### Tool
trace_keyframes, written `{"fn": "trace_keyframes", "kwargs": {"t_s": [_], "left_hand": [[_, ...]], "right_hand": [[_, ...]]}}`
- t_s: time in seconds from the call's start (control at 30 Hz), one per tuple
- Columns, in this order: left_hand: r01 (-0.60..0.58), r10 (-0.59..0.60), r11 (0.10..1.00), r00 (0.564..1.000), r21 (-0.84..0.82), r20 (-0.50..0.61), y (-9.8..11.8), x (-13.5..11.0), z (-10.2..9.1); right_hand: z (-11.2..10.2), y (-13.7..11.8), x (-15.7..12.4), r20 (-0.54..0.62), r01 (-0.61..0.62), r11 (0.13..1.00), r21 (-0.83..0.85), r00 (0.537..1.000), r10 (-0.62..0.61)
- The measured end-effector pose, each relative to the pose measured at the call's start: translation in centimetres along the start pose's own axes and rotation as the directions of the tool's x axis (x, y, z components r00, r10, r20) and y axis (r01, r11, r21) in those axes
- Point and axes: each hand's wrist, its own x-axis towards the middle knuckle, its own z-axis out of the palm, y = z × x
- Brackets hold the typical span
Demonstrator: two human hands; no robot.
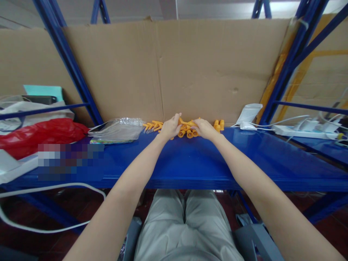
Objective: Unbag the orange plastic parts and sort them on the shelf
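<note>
Bare forearms [136,177] are spanning the blue desk [195,165] from the bottom edge; at mid-frame the left hand [170,127] and right hand [204,128] are gripping one orange piece [188,123] beside more orange parts [189,134]. Cardboard [206,69] is standing behind.

Work table [190,163]: beneath both hands.
Fitting [188,123]: between left hand [171,126] and right hand [205,128].
Fitting cluster [189,134]: on the table, between the hands, before the fitting.
Branched pieces [153,125]: just left of left hand; plastic bags [116,130] beyond.
Further fittings [219,125]: just right of right hand; pouch [248,115], then power strip [301,132], farther right.
Cardboard panel [195,69]: behind both hands.
</note>
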Motion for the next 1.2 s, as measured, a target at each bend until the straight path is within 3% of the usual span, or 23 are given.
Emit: {"fn": "trace_keyframes", "kwargs": {"t_s": [0.3,0.53,0.7,0.9,1.03,1.2], "left_hand": [[0.073,-0.071,0.984,0.997,-0.161,0.018,-0.3,0.5,0.2],[0.174,-0.136,0.939,0.98,-0.295,0.145,-1.1,1.1,0.9],[0.225,-0.162,0.923,0.963,-0.311,0.214,-1.2,1.2,0.4],[0.316,-0.186,0.882,0.915,-0.348,0.358,-1.6,1.1,-0.2],[0.214,-0.159,0.953,0.956,-0.215,0.246,-1.1,0.5,0.7],[-0.018,0.023,0.999,0.989,-0.039,0.143,1.5,-0.7,2.1]], "right_hand": [[-0.3,-0.3,-0.2,-0.03,0.068,0.973,-0.22,0.997,-0.077],[-0.4,-0.7,-0.6,0.016,0.11,0.947,-0.301,0.994,-0.111],[-0.7,-1.4,-0.7,0.07,0.099,0.943,-0.319,0.994,-0.081],[-0.6,-1.9,-0.7,0.107,0.103,0.951,-0.291,0.991,-0.075],[-0.7,-1.7,-0.8,0.119,0.079,0.962,-0.263,0.992,-0.049],[-0.9,-1.2,-1.2,0.258,-0.032,0.971,-0.238,0.961,0.095]]}}
